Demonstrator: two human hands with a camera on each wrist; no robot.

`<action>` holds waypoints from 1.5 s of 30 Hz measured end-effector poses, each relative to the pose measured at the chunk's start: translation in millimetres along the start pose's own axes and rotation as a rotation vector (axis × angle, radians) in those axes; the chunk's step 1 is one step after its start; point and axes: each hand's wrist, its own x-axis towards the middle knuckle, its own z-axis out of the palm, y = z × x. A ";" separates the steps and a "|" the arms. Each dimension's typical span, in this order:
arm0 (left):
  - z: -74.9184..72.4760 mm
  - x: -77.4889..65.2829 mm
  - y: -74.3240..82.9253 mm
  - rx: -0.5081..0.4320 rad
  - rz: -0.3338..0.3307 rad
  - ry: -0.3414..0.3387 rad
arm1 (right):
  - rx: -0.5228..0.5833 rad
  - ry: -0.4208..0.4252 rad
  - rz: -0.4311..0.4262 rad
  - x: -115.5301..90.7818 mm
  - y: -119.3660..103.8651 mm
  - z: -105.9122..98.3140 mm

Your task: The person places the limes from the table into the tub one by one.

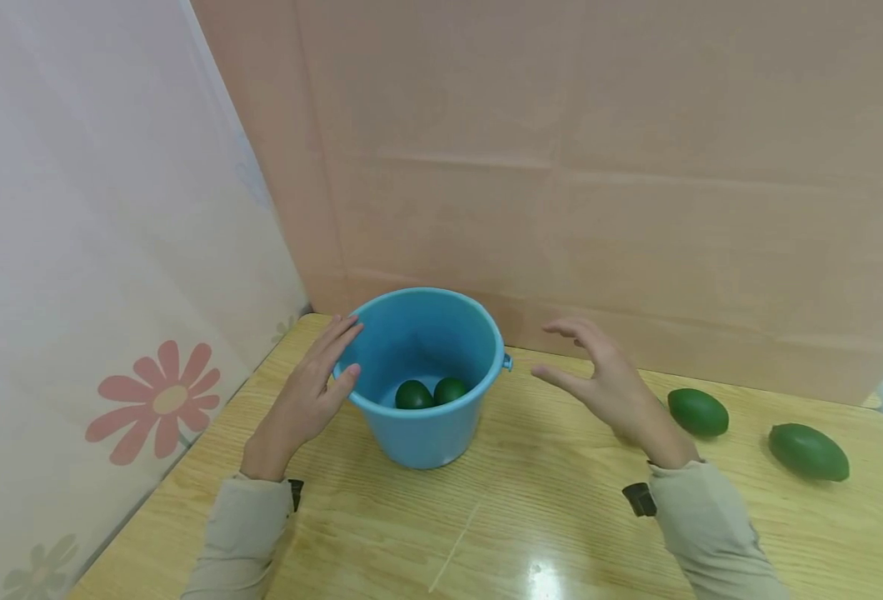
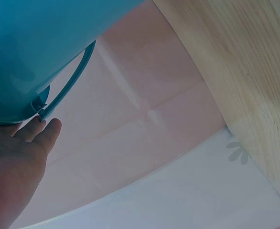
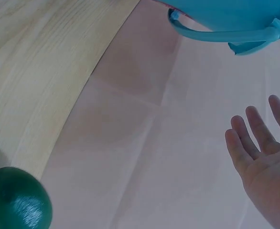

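Note:
A blue plastic bucket (image 1: 426, 437) stands on the wooden table, its mouth tipped toward the head camera. Two dark green, rounded fruits (image 1: 415, 395) lie at its bottom, partly hidden by the near rim. My left hand (image 1: 308, 392) is at the bucket's left rim, fingers extended along it. In the left wrist view the fingertips come right up to the rim beside the handle's pivot (image 2: 40, 102). To the right of the bucket, my right hand (image 1: 605, 375) hovers apart from it with fingers spread and nothing in them. The bucket's handle (image 3: 221, 36) hangs at the back.
Two more green, pointed oval fruits lie on the table's right side, one nearer (image 1: 809, 452) and one farther (image 1: 699, 412). A beige sheet (image 1: 599, 208) rises behind the table (image 1: 531, 508). On the left hangs a white cloth (image 1: 112, 208) with flower prints.

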 end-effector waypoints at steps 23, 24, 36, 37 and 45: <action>-1.5 1.2 1.3 -0.001 0.000 -0.007 | -0.067 0.024 0.000 -20.2 35.3 -8.5; -1.5 1.3 1.3 0.000 0.000 -0.008 | -0.071 0.023 -0.001 -21.1 37.0 -8.9; 0.7 1.4 -1.2 0.007 0.008 -0.002 | -0.115 -0.016 0.044 -33.6 58.4 -16.0; 0.8 1.4 -1.1 0.007 0.007 -0.002 | -0.118 -0.021 0.043 -34.9 60.4 -16.8; 0.6 0.0 0.8 0.009 -0.007 -0.007 | -0.119 -0.054 0.093 -44.9 71.1 -19.5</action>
